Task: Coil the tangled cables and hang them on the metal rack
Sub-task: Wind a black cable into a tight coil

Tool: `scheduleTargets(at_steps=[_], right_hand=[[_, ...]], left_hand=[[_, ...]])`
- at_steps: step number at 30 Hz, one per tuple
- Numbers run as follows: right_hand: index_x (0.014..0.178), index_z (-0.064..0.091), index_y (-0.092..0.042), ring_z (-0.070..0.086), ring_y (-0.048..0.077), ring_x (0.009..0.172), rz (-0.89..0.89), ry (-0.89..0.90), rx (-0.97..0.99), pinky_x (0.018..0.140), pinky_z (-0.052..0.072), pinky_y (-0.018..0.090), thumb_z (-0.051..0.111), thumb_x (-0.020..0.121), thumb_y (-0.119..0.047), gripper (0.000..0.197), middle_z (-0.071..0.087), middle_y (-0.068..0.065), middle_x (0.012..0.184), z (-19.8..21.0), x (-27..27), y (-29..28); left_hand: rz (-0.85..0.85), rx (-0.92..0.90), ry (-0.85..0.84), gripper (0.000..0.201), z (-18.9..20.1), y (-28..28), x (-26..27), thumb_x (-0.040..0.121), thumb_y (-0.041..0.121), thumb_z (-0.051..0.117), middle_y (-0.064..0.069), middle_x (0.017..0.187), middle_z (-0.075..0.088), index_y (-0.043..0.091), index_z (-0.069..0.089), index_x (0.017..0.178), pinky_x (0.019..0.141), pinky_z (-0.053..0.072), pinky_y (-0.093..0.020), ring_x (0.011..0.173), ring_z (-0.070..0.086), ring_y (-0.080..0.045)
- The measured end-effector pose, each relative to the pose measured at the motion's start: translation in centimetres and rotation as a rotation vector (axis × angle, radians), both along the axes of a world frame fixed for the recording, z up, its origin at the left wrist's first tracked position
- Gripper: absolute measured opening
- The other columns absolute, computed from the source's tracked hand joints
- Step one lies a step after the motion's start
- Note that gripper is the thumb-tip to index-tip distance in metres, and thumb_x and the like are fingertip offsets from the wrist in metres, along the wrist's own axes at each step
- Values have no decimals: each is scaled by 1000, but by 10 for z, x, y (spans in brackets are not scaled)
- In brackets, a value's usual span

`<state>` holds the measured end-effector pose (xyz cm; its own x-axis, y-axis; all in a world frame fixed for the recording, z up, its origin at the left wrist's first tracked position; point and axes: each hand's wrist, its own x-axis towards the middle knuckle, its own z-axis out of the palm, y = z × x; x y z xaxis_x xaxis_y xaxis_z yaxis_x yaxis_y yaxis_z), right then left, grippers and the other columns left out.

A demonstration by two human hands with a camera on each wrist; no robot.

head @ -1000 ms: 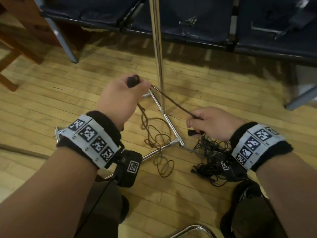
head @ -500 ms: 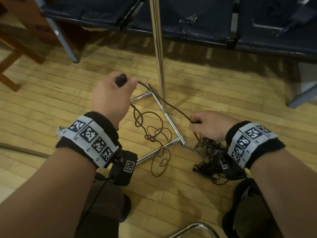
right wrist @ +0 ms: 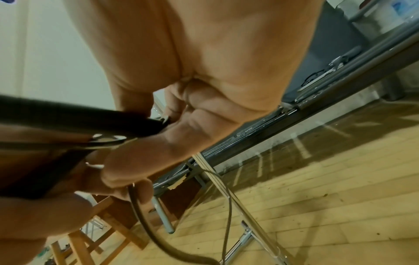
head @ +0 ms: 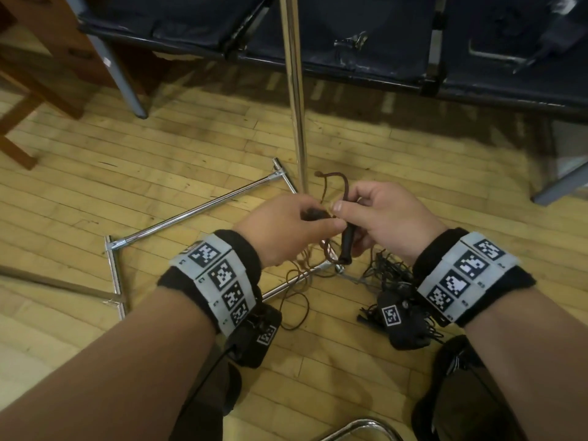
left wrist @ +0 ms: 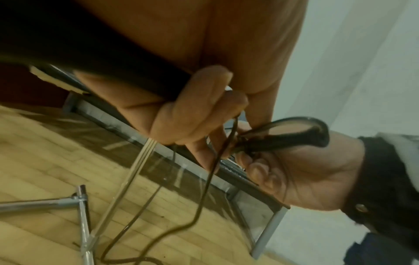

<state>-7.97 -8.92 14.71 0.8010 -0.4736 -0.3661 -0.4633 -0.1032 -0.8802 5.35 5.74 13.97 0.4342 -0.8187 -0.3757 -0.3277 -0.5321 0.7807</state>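
A thin brown cable [head: 338, 179] is folded into a small loop above my two hands, which meet in front of the metal rack's upright pole [head: 296, 90]. My left hand [head: 318, 218] pinches the cable strands. My right hand [head: 350, 205] grips the cable's dark plug end [head: 347, 246], which points down. The rest of the brown cable [left wrist: 205, 188] hangs loose to a heap on the floor [head: 299, 281]. In the right wrist view the plug [right wrist: 79, 116] crosses my curled fingers. A tangle of black cables [head: 386, 272] lies on the floor under my right wrist.
The rack's chrome base frame [head: 197, 208] lies on the wooden floor around the pole. A row of dark blue seats [head: 350, 33] stands behind it. Wooden furniture legs [head: 22, 100] are at the far left. A chrome tube [head: 359, 424] curves at the bottom edge.
My hands were apart with the brown cable stretched between them. They have now come together in front of the pole, and the cable is folded into a loop with the plug in my right hand.
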Motion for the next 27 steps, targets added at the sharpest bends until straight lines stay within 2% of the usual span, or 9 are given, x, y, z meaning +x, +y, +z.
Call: scheduleTargets(at_steps=[3,7,11,14,16,18,22,24,27], right_hand=[[112,66,-17,77,26,64,-12,-55,46,51,59,30,68,99,-24,15,78,6,79,1,0,2],[136,50,-24,77,30,69,18,-71,112,53,59,30,64,101,-28,38,79,11,84,3,-4,-4],[125,59,-11,76,38,86,51,-100,169,67,64,35,59,103,-29,28,79,13,92,3,-6,-9],[127,60,-4,76,34,93,29,-144,279,85,63,45,60,103,-24,32,77,14,97,-1,-7,-11],[131,58,-2,75,30,98,20,-168,362,91,61,43,60,102,-18,33,76,15,103,-2,-8,-13],[132,60,-1,73,34,109,-2,-160,386,94,59,41,60,101,-12,32,73,22,115,-1,-9,-16],[122,67,-1,75,31,105,-56,-138,281,82,62,29,59,101,-5,23,73,24,118,-1,-7,-15],[119,69,-3,77,25,98,-29,-119,159,79,63,27,57,103,-6,20,74,21,112,-3,-5,-13],[113,72,-6,77,22,90,-19,-111,39,77,64,30,53,106,-10,21,75,18,105,-5,-2,-11]], left_hand=[[27,-16,193,16,-2,-4,0,99,45,72,4,66,69,29,74,96,38,38,-23,41,48,-9],[64,-98,421,10,1,-5,3,101,18,68,-2,77,75,15,70,91,33,32,-18,40,48,-7],[117,-152,532,18,7,-8,3,103,16,65,-4,76,70,14,68,86,33,31,-17,40,48,-8],[129,-176,542,18,10,-8,0,105,14,62,-1,73,70,14,67,87,33,31,-17,42,51,-7],[138,-189,533,20,12,-7,-1,106,14,61,1,73,70,14,67,87,33,30,-17,43,51,-8],[169,-196,515,21,13,-6,1,106,15,60,1,71,69,16,67,86,34,30,-17,43,52,-8],[190,-130,382,14,12,-5,4,107,22,60,-11,80,71,15,65,96,37,33,-21,48,56,-15],[175,-89,334,12,10,-5,4,106,26,62,-18,93,76,15,66,104,40,37,-23,53,60,-18],[146,-57,316,16,11,-5,5,106,28,62,-21,101,77,14,66,109,41,38,-24,57,62,-19]])
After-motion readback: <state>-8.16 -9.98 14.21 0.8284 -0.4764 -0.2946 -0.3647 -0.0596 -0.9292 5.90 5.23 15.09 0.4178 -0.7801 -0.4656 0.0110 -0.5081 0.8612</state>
